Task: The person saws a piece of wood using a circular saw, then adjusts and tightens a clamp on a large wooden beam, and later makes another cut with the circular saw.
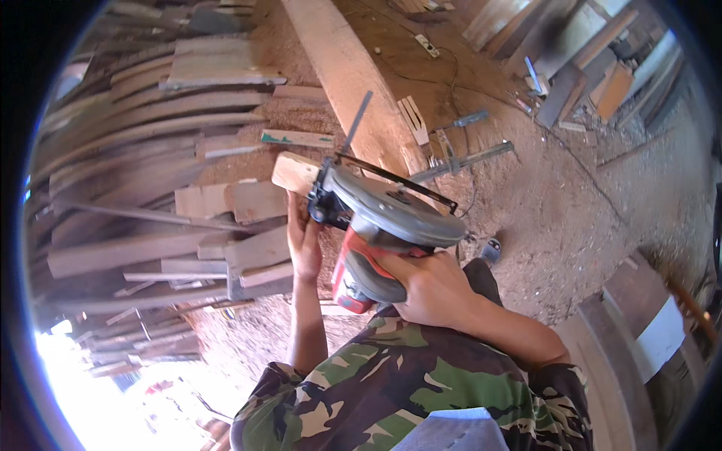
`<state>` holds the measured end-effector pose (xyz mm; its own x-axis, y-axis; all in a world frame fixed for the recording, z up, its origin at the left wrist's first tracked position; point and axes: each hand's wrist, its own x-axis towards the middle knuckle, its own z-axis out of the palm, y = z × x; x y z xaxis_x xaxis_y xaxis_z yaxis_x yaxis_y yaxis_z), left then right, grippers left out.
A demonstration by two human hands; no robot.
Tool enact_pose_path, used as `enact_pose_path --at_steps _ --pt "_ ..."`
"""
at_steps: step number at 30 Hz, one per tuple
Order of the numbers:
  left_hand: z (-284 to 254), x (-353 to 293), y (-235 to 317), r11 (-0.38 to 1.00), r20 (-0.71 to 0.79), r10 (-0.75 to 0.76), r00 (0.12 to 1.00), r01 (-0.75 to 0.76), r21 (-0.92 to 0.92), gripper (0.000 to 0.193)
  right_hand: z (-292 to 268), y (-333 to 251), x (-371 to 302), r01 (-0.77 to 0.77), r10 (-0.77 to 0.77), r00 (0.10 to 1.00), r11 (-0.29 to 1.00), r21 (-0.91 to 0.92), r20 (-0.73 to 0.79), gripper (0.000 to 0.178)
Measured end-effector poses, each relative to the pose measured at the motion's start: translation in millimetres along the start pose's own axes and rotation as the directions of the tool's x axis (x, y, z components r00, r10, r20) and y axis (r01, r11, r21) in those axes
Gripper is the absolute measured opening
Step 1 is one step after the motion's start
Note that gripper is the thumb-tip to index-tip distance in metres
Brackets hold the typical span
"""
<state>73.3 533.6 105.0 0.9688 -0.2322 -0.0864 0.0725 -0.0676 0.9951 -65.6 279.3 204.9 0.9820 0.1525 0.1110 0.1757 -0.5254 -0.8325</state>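
A red and grey circular saw (391, 214) is held up in front of my body, its rounded grey guard facing up. My right hand (436, 289) is wrapped round its rear handle. At the saw's front, a short pale wooden block (295, 172) with rounded corners sticks out on the left. My left hand (304, 244) reaches up from below, its fingertips at the block's lower edge, close to the saw's black front part. The saw hides part of this grip. A thin grey metal bar (359, 120) rises from the saw's front.
Beyond the saw lies a long thick plank (338, 68). A bar clamp (466, 161), a blue-handled tool (471, 119) and a forked wooden piece (413, 120) are near its right side. Stacked boards (150, 143) fill the left. A cord (579, 161) crosses the sawdust-covered floor.
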Motion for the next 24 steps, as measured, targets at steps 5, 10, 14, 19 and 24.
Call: enact_pose_path --at_steps 5,10,14,19,24 --pt "79 -79 -7 0.992 -0.011 0.025 1.0 -0.026 -0.127 0.088 -36 24 -92 -0.024 0.031 0.995 0.997 -0.078 0.099 0.069" --pt "193 -124 -19 0.976 0.066 -0.003 0.998 0.017 -0.216 0.093 -108 52 -187 -0.026 0.026 1.0 0.994 -0.109 -0.006 0.057" --pt "289 -146 -9 0.962 0.139 0.03 0.99 0.009 -0.274 0.097 -175 47 -249 -0.141 0.139 0.99 0.982 -0.125 -0.029 0.047" --pt "385 -139 9 0.944 0.278 0.157 0.948 -0.062 -0.324 0.098 -242 54 -301 -0.23 0.208 0.965 0.963 -0.141 -0.158 0.04" --pt "403 -90 9 0.942 0.19 0.307 0.933 -0.325 0.077 0.077 -289 82 -304 -0.223 0.182 0.961 0.955 -0.195 -0.208 0.034"
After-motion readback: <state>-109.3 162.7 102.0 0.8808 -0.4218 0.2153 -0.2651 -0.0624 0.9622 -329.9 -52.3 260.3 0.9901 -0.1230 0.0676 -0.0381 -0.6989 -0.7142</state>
